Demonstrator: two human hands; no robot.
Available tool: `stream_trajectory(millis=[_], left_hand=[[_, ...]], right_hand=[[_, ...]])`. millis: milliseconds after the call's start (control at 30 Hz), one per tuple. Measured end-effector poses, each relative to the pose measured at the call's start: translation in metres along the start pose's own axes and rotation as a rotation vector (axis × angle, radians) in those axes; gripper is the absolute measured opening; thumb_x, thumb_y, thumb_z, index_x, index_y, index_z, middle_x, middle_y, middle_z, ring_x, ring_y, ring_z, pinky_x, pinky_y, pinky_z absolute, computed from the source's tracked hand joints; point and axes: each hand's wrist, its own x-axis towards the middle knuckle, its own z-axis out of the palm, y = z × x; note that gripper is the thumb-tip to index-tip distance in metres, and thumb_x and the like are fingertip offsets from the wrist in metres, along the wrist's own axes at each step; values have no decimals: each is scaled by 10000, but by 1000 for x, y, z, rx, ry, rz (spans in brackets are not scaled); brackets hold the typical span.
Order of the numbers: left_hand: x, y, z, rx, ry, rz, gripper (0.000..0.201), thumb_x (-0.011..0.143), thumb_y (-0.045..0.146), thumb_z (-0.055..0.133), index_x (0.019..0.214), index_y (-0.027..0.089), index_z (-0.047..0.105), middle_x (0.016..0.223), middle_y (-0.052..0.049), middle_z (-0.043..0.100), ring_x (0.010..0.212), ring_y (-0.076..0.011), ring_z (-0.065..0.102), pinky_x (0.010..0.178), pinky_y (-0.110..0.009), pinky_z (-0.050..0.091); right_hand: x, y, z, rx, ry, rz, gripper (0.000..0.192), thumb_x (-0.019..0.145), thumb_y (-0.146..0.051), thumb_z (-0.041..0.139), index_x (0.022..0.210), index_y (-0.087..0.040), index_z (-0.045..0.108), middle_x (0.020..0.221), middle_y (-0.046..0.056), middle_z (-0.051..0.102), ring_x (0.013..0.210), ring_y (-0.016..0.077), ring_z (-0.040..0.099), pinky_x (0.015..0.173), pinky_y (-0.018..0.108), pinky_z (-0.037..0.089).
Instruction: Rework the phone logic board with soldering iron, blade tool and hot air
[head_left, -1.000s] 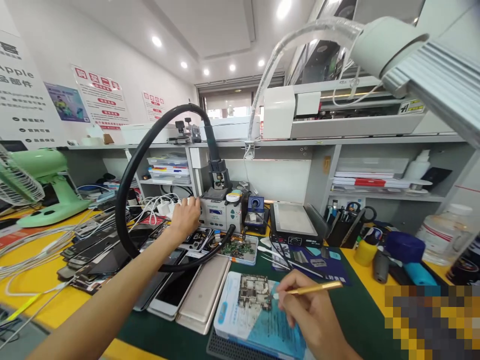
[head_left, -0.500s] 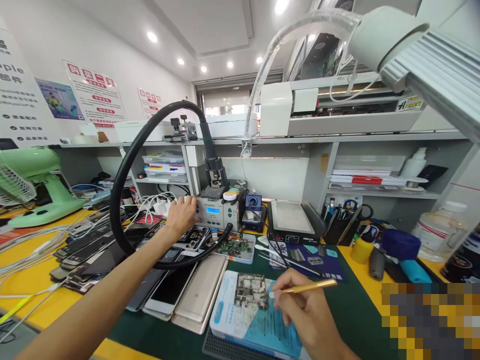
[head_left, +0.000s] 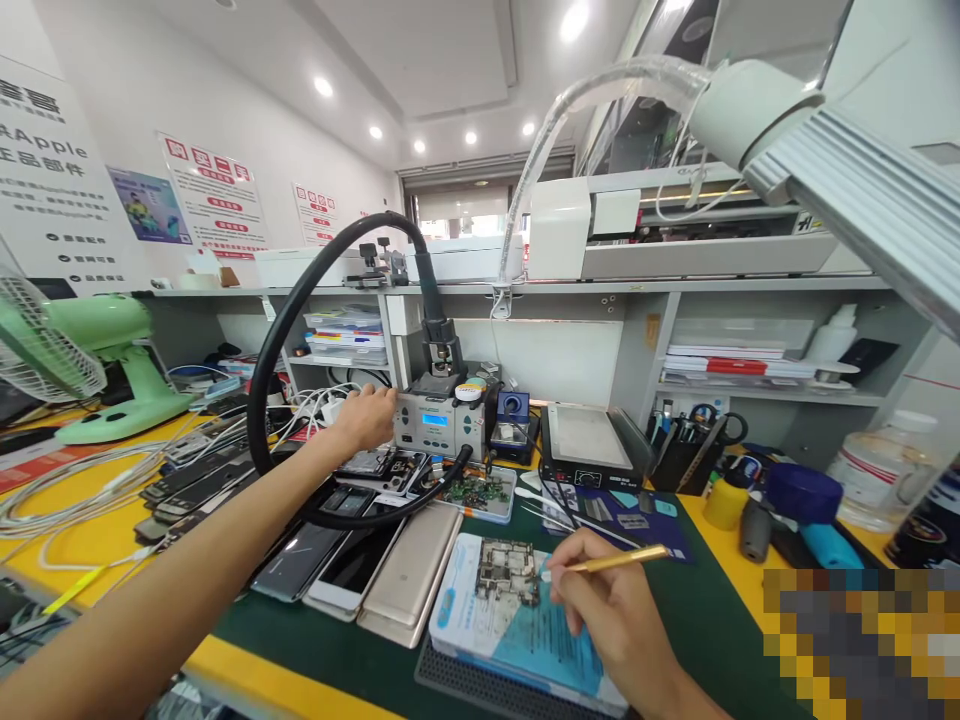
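The left hand (head_left: 366,418) reaches forward across the bench, fingers loosely curled, with its fingertips touching the left face of the grey control box (head_left: 439,424) at about 11 o'clock from the bench centre; whether they press a switch cannot be told. A thick black hose (head_left: 279,330) loops from the top of the box, arches over the left forearm and ends on the mat just in front of the box. The right hand (head_left: 611,615) is closed around a gold brush (head_left: 609,563), held in a pen grip, with the handle pointing to 3 o'clock and the white tip resting at the right edge of the circuit board (head_left: 507,583). The circuit board lies on a blue-and-white tin (head_left: 517,638) at 6 o'clock on the green mat (head_left: 697,610). Several phones (head_left: 360,560) lie side by side at 9 o'clock from the tin. A small tray of parts (head_left: 480,495) sits just in front of the box. A black hot plate (head_left: 589,445) stands at 3 o'clock from the box, and a green fan (head_left: 97,365) stands at the far left.
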Motion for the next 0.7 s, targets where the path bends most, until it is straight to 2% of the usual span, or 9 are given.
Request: stream_trajectory(millis=[233,367,467,567,700], left_hand=[[13,-6,-39,-153,109,-101,316,993,366,639,1237,166,641,1234,-96,665,1060,-243,675,906,-453,579],[42,-3,-70,-275,224,-154,312,997,379,631,1222,164,650,1230,-92,669,1066,-247,673,916,-456,575],[70,6,-89,-381,297,-166,338,995,380,634,1247,156,637,1247,-94,662,1082,-258,669,921,-466,573],[94,20,-98,-469,323,-179,344,995,382,635,1255,157,633,1240,-95,663,1057,-249,676,899,-453,583],[112,32,-95,-523,358,-268,358,994,381,636,1277,163,621,1267,-107,651,1080,-252,669,915,-466,576]], right_hand=[[4,1,-1,25,-1,19,201,855,-348,667,747,-194,595,612,-33,565,449,104,457,452,244,351],[4,1,-1,32,0,28,216,863,-350,668,732,-196,594,599,-38,555,439,102,446,444,241,347],[4,0,0,27,7,26,220,864,-354,670,734,-192,596,598,-35,566,437,101,452,449,239,344],[4,-2,1,17,16,26,222,850,-362,680,737,-191,596,600,-33,577,435,102,457,457,242,346],[4,-4,1,5,20,38,220,841,-354,683,731,-186,594,601,-33,574,438,97,458,457,236,341]])
